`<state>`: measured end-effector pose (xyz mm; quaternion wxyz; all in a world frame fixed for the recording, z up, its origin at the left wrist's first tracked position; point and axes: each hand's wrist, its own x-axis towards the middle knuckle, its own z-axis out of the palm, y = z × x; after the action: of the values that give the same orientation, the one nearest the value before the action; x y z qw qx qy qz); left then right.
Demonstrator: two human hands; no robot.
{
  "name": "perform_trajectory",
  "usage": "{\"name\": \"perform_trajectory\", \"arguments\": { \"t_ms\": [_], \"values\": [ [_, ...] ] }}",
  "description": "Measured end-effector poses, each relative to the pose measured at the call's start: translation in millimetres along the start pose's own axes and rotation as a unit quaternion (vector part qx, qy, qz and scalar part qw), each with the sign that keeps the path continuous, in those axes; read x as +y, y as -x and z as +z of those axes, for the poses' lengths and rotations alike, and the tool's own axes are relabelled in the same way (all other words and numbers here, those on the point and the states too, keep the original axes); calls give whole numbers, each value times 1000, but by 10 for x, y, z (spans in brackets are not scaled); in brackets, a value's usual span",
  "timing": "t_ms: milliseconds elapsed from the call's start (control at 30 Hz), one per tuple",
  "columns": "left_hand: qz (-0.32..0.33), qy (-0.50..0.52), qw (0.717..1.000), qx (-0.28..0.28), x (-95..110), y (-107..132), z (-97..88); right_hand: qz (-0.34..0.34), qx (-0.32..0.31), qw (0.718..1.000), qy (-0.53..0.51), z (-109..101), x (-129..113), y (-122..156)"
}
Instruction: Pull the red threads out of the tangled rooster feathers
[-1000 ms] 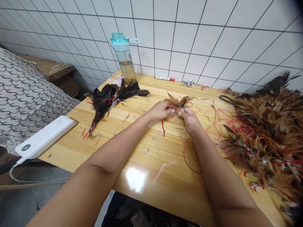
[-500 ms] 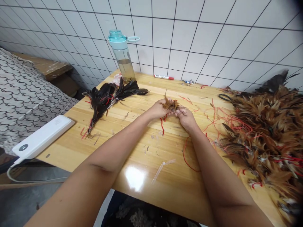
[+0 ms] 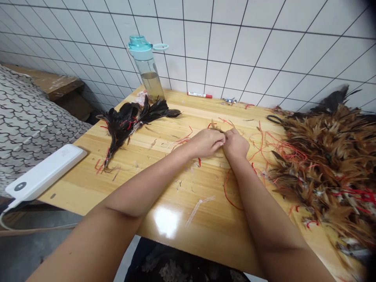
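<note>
Feather bunch (image 3: pixel 216 126) is at mid-table, toward far side, mostly hidden btwn the hands; only tips show. L hand (image 3: pixel 207 143) & R hand (image 3: pixel 237 145) are curled, knuckles nearly touching; both seem to pinch the bunch, tho exact grip is hidden. Red thread (image 3: pixel 183 140) trails out L of the L hand.

Progress, as judged: this bunch is mid-work, not yet set down. Big brown pile (image 3: pixel 331 152) on R has red bits thru it, so some prob. done; can't tell how many are left.

Beyond: thread tangle (image 3: pixel 286 148) btwn R hand & pile; black feathers (image 3: pixel 119 125) far L. Wood table (image 3: pixel 223 235) has scraps & a clear strip (image 3: pixel 194 212) near. Bottle (image 3: pixel 148 74) & red-capped marker (image 3: pixel 199 95) by white tiled wall (image 3: pixel 232 47); power bank (image 3: pixel 48 170) w/ cable at L edge, patterned cloth (image 3: pixel 32 105) past it.
</note>
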<state>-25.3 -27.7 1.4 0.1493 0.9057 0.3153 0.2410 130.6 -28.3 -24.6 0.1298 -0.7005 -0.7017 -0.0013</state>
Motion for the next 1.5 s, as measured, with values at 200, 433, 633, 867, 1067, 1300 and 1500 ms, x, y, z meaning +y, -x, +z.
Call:
{"name": "perform_trajectory", "arguments": {
  "t_ms": [200, 433, 633, 867, 1067, 1300, 1500],
  "values": [
    [61, -95, 992, 63, -80, 0, -119, -127, -73, 985, 91, -61, -138, 63],
    [-40, 28, 992, 118, -492, 88, -206, -289, -91, 949, -90, -46, -178, 89],
    [-104, 135, 981, 91, -622, 119, -102, -268, -12, 915, -300, -18, -148, -6],
    [-40, 61, 995, 64, -214, 24, 165, -76, 119, 946, -293, 63, 27, -78],
    [35, -97, 991, 83, 56, -21, 138, -64, 42, 995, -62, -1, 40, 8],
    [46, -143, 986, 74, -154, 20, -140, -225, -51, 973, 24, -19, -18, 50],
    [-34, 77, 992, 89, -549, 116, -169, -293, -62, 934, -196, -27, -98, 18]
  ]
}}
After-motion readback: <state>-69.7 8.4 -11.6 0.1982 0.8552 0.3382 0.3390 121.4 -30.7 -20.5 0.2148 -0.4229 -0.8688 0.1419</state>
